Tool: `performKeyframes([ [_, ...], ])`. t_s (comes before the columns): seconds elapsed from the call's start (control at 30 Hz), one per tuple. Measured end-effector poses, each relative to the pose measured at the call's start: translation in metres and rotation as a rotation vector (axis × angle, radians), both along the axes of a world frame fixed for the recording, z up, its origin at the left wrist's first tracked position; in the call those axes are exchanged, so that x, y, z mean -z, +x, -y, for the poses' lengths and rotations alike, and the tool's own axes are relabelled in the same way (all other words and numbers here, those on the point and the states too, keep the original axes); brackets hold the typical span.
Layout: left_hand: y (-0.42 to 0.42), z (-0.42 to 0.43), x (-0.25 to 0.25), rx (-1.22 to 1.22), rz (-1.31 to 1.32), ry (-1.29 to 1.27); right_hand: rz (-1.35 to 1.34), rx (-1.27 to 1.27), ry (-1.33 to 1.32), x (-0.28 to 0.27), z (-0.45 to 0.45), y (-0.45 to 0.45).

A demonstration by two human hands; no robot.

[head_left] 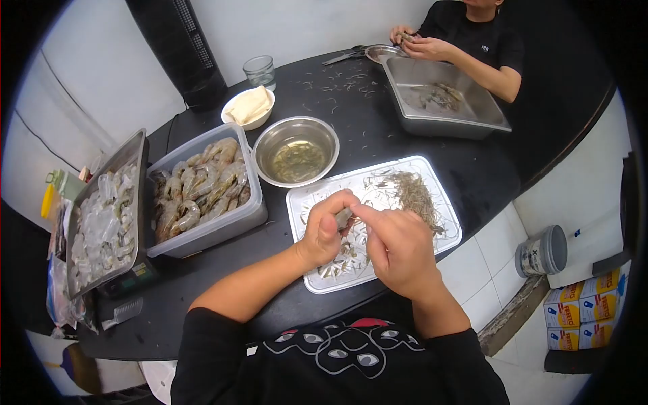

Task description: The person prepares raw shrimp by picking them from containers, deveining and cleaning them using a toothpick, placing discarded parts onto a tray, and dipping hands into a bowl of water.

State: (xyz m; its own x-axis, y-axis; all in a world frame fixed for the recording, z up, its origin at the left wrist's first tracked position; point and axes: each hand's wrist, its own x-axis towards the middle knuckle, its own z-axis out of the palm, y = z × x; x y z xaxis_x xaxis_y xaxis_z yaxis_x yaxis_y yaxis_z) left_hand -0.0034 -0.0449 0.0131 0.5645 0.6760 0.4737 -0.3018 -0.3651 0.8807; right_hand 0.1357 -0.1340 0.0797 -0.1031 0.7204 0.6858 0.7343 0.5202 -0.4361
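Left fingers (337, 201) and right fingers (372, 220) pinch 1 shrimp (343, 218); tub (229, 233) holds more, tray (351, 282) scraps (415, 196).

The nearest bowl (325, 140) is shiny metal (the tray (298, 224), smooth plastic).

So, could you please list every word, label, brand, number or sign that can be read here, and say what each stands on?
No text reads clearly enough to quote.
Stacked boxes: bold brand lettering, too blurred.
Bucket: dark printed marks, too blurred.
Other person's black shirt: white chest print, too small.
Small label below the metal tray: too small.
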Motion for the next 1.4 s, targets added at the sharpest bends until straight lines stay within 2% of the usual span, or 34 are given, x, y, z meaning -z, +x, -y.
performKeyframes([
  [0.2,-0.002,-0.004,0.002,-0.055,0.061,0.185,0.082,-0.008,-0.009,-0.001,0.003,0.001],
  [0.8,-0.005,-0.003,0.003,-0.044,0.043,0.166,0.139,0.003,-0.002,-0.003,0.004,-0.002],
  [1.1,-0.004,0.001,0.001,-0.068,0.015,0.138,0.064,0.02,0.094,0.011,-0.006,-0.009],
  [1.3,-0.002,0.011,-0.003,-0.11,0.013,0.02,0.181,0.159,0.278,0.026,-0.017,-0.012],
  [1.4,0.001,0.017,-0.01,-0.195,-0.075,-0.029,0.231,0.201,0.361,0.031,-0.024,-0.012],
])
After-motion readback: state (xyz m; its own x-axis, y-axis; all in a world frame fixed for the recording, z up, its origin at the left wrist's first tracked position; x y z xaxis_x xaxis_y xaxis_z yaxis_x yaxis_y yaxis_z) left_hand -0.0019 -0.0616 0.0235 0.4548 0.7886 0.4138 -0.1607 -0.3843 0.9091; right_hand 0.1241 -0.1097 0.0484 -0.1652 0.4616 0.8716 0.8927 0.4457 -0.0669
